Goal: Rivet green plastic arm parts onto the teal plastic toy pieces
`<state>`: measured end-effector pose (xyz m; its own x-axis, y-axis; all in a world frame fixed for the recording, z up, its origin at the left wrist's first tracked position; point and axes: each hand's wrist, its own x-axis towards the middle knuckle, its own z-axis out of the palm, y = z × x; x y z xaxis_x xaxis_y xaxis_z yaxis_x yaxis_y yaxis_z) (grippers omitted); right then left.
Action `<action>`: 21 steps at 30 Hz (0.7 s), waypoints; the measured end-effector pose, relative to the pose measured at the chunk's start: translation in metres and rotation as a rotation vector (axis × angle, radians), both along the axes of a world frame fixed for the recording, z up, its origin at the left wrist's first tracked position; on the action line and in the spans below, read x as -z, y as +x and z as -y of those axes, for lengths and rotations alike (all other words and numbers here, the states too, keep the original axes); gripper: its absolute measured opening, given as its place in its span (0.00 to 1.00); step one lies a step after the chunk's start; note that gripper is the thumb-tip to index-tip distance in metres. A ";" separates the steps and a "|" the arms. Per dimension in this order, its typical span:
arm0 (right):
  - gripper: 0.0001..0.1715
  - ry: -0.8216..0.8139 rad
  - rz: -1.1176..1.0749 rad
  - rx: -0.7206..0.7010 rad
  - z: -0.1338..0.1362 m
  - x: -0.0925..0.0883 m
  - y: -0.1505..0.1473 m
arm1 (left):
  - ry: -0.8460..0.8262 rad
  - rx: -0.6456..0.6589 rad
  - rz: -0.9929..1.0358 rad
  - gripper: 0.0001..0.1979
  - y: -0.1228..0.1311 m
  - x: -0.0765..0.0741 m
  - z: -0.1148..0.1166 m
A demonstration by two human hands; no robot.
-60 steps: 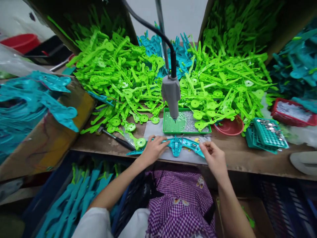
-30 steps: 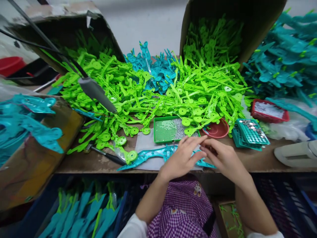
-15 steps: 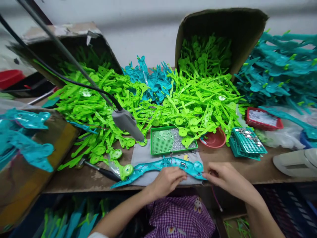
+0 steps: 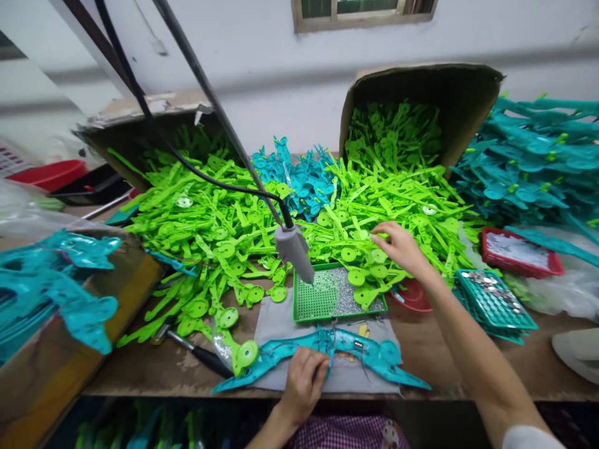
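Observation:
A long turquoise plastic bow-shaped frame (image 4: 290, 349) with thin wires lies across a grey cloth at the table's front edge. At its middle, my left hand (image 4: 303, 381) has its fingers closed on the near part of the frame. My right hand (image 4: 397, 246) hovers over the heap of lime-green plastic arms (image 4: 384, 206), thumb and fingers apart, with nothing visible between them. One green arm with a round disc (image 4: 247, 354) rests against the left end of the frame. A grey electric screwdriver (image 4: 294, 249) hangs above the green tray of small screws (image 4: 339, 280).
Cardboard boxes (image 4: 346, 106) spill green parts at the back. Turquoise frames are stacked on the right (image 4: 538, 162) and left (image 4: 70, 280). A hammer (image 4: 196, 352) lies front left. A red bowl (image 4: 414, 296), teal trays (image 4: 496, 299) and a red basket (image 4: 519, 252) stand right.
My right hand has left the frame's right end and moved up over the green pile. My left hand has shifted to the frame's middle. The view has tilted upward.

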<state>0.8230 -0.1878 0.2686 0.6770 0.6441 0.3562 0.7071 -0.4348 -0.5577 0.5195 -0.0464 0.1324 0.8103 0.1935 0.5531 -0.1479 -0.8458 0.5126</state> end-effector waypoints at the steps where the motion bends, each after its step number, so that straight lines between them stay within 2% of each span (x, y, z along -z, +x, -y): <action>1: 0.18 -0.069 0.070 0.058 -0.015 0.005 0.021 | -0.004 -0.010 -0.001 0.06 -0.001 0.002 0.000; 4: 0.26 -0.187 0.224 0.026 -0.063 0.018 0.060 | -0.011 -0.026 -0.011 0.06 -0.003 0.008 0.002; 7: 0.35 -0.347 0.329 -0.121 -0.107 0.027 0.077 | -0.006 -0.030 -0.013 0.06 -0.003 0.011 0.003; 9: 0.37 -0.487 0.328 -0.178 -0.122 0.034 0.088 | -0.004 -0.044 -0.020 0.06 -0.003 0.012 0.004; 12: 0.36 -0.596 0.327 -0.172 -0.114 0.044 0.112 | -0.005 -0.073 -0.037 0.06 -0.003 0.013 0.004; 16: 0.31 -0.626 0.373 -0.096 -0.072 0.045 0.139 | 0.001 -0.071 -0.041 0.06 -0.005 0.017 0.002; 18: 0.30 -0.636 0.372 -0.076 -0.054 0.040 0.142 | 0.006 -0.056 -0.036 0.06 -0.004 0.020 0.001; 21: 0.28 -0.632 0.352 -0.124 -0.041 0.032 0.136 | -0.009 -0.070 -0.023 0.07 -0.003 0.023 0.001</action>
<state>0.9586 -0.1469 0.2362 0.4994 0.8631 0.0747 0.8632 -0.5031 0.0424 0.5165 -0.0475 0.1093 0.8073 0.2549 0.5323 -0.0763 -0.8492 0.5225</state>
